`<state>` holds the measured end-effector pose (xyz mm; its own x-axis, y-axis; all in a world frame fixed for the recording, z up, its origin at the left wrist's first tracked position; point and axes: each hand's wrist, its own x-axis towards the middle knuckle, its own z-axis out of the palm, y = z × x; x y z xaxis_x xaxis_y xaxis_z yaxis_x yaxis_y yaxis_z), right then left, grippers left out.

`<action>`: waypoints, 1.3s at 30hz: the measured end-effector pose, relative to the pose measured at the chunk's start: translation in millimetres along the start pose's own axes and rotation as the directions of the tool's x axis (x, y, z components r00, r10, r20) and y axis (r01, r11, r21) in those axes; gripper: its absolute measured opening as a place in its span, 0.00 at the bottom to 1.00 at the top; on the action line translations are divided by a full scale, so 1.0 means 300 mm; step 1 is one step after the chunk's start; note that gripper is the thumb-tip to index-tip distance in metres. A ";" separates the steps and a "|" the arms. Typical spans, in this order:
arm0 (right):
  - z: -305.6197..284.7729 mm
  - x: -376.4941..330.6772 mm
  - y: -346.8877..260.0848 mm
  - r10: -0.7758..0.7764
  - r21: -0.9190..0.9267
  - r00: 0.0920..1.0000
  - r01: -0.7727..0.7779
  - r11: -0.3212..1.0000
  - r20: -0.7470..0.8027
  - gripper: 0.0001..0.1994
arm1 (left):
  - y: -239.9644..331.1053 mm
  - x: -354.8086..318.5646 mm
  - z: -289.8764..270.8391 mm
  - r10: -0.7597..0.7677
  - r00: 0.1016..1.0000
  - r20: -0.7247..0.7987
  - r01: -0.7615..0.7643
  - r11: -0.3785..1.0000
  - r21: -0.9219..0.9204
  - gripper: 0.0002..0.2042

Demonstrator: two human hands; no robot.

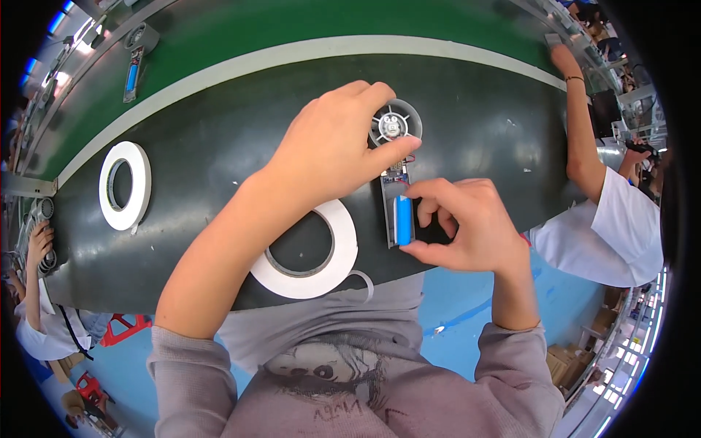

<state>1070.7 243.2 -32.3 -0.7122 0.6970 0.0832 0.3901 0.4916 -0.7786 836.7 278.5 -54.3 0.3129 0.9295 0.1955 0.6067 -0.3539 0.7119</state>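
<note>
On the dark table lies an opened handheld fan (395, 127), its round grey head farthest from me and its handle pointing toward me. My left hand (332, 139) grips the fan head, fingers over its far rim and thumb across its near side. Inside the narrow grey handle shell (388, 217) sits a blue cylindrical battery (404, 221). A small circuit board (395, 176) with red wire shows between battery and fan head. My right hand (478, 228) closes on the battery and shell, forefinger at the upper end, thumb at the lower.
A large white tape roll (346, 237) lies under my left forearm, its loose end curling over the near table edge. Another tape roll (141, 188) is at left. On the green strip beyond rests a second opened fan (132, 77). Co-workers' arms (582, 139) reach in from both sides.
</note>
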 end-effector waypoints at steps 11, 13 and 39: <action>-0.001 0.029 0.005 -0.015 -0.397 0.999 0.034 0.917 0.051 0.24 | 0.020 0.003 -0.002 0.057 0.998 -0.040 -0.052 0.992 0.115 0.24; -0.001 0.035 0.011 -0.012 -0.366 0.998 0.032 0.930 0.058 0.24 | 0.024 0.002 -0.010 0.047 0.998 -0.028 -0.044 0.992 0.121 0.24; 0.052 0.050 -0.003 0.571 0.240 0.818 -0.569 0.787 0.065 0.14 | 0.020 0.007 0.002 0.046 0.999 -0.024 -0.042 0.989 0.142 0.26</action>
<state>1050.6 244.9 -40.0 -0.3979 0.8171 -0.4172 0.5721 -0.1345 -0.8091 841.4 278.1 -50.2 0.3226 0.9145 0.2442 0.6903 -0.4039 0.6003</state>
